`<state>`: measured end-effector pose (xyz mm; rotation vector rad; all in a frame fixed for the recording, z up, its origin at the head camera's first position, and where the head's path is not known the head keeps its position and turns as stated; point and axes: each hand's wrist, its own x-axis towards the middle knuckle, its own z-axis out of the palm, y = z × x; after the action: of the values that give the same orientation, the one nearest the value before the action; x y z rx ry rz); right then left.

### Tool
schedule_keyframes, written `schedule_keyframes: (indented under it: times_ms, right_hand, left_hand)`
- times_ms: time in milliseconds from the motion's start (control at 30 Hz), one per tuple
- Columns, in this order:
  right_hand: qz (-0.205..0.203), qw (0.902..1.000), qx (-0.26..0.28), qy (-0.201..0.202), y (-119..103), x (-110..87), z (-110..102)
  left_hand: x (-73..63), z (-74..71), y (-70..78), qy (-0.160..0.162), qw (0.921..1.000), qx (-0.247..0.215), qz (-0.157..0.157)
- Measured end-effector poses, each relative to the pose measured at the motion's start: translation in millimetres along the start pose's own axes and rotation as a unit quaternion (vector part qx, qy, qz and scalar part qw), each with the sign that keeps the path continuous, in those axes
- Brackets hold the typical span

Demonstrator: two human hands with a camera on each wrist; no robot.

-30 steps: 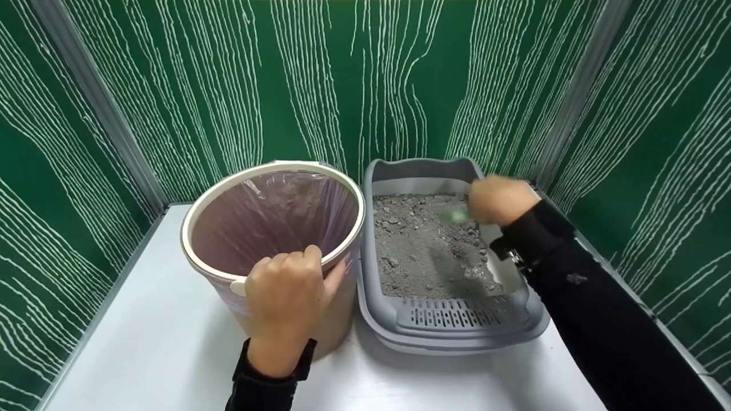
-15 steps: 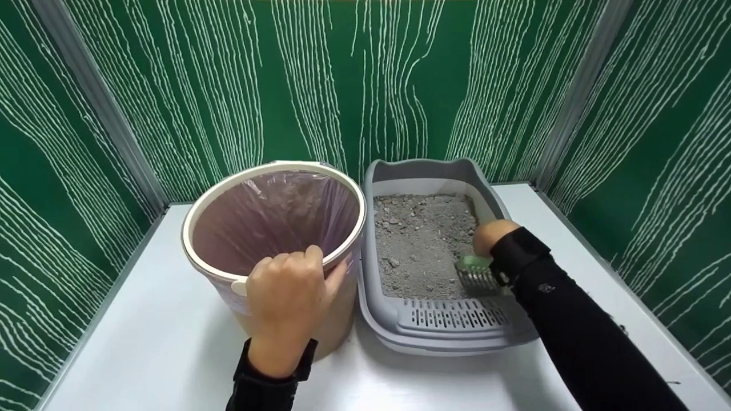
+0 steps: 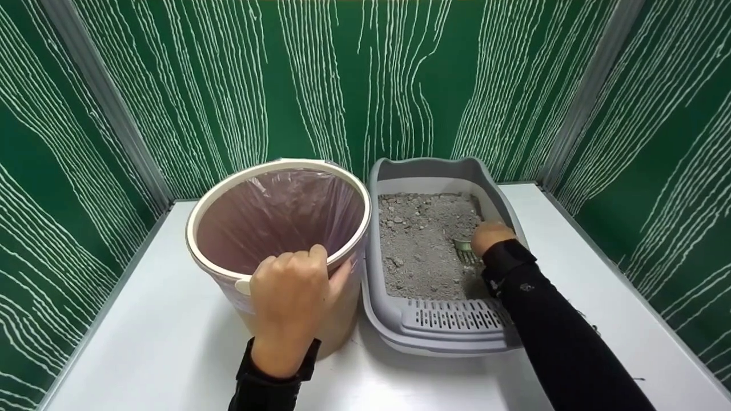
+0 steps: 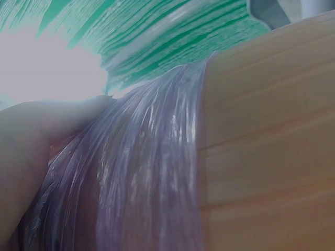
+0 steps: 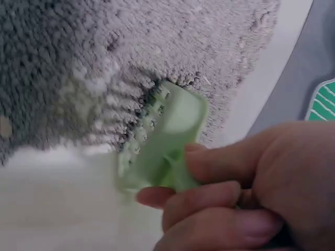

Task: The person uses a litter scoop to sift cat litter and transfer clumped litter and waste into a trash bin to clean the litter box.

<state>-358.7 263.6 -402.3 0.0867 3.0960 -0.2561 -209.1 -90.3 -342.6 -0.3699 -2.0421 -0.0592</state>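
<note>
My right hand (image 3: 492, 235) pinches the handle of a green litter scoop (image 5: 172, 125) between thumb and fingers. The scoop's slotted edge lies in the grey litter (image 3: 420, 251), close to the right wall of the grey litter box (image 3: 380, 274). Litter partly covers the slots in the right wrist view. My left hand (image 3: 291, 297) grips the near rim of a beige trash bin (image 3: 337, 325), thumb outside and fingers over the edge. A clear purplish bag (image 4: 152, 157) lines the bin and folds over its outside.
Bin and litter box stand side by side on a white table (image 3: 143, 319). Green panels (image 3: 308, 74) with white streaks enclose the back and sides, joined by grey corner posts (image 3: 594, 85). A slotted step (image 3: 457, 314) forms the litter box's front. Small dark bits lie on the table at right.
My right hand first came toward the front of the litter box with the scoop, then the scoop shifted slightly back, deeper in the litter. My left hand keeps its grip on the bin rim.
</note>
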Motion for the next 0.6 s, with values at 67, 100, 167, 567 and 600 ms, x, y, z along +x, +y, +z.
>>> schedule_keyframes:
  times_ms: [67, 100, 167, 567, 600]
  right_hand:
    - [0.010, 0.9996, 0.015, 0.020, 5.5, 8.2, 10.6]
    - [0.017, 0.9992, 0.023, 0.027, 8.4, 12.4, 15.8]
    - [0.034, 0.9982, 0.040, 0.028, 12.2, 21.4, 27.9]
    - [0.072, 0.9932, 0.085, -0.034, 29.5, 48.1, 51.1]
    - [0.073, 0.9927, 0.094, -0.021, 28.2, 48.5, 51.9]
  left_hand:
    - [0.3, 0.4, 0.5, 0.001, 1.0000, 0.001, 0.000]
    - [0.4, 0.8, 0.9, 0.002, 1.0000, 0.000, 0.000]
    - [0.6, 1.4, 1.2, 0.001, 1.0000, 0.001, 0.001]
    - [1.5, 0.3, -0.3, 0.007, 1.0000, -0.001, 0.001]
    - [1.5, 0.1, -1.1, 0.007, 1.0000, 0.000, 0.001]
